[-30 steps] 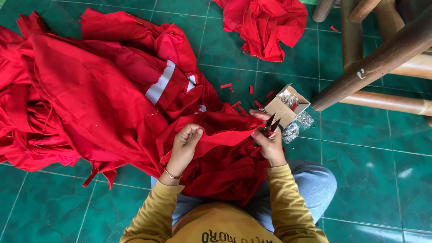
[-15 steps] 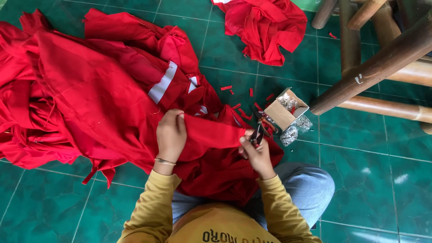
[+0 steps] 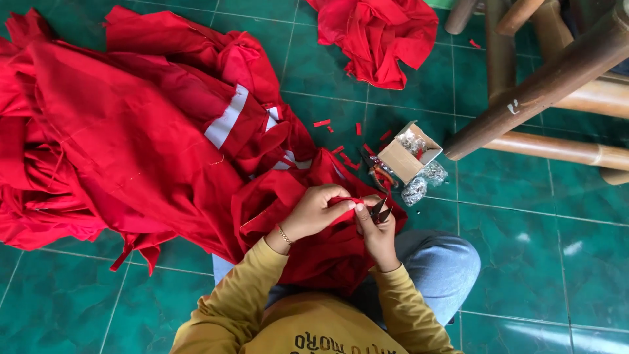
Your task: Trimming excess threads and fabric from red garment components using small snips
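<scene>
I sit on a green tiled floor with a red garment (image 3: 288, 196) across my lap. My left hand (image 3: 318, 211) pinches a narrow fold of the red cloth near its edge. My right hand (image 3: 375, 226) is closed on small metal thread snips (image 3: 380, 211), whose blades point up right beside that fold. The two hands nearly touch. A big heap of red garments with white stripes (image 3: 131, 131) spreads to my left.
A small open cardboard box (image 3: 405, 156) with shiny silver bags (image 3: 415, 190) beside it lies just beyond my hands, and red cloth scraps (image 3: 322, 122) dot the tiles. Another red pile (image 3: 380, 36) lies farther off. Wooden furniture legs (image 3: 544, 85) stand at the right.
My left hand has moved right and down from the raised cloth to meet my right hand. The garment fold has dropped lower, and the snips now sit against it.
</scene>
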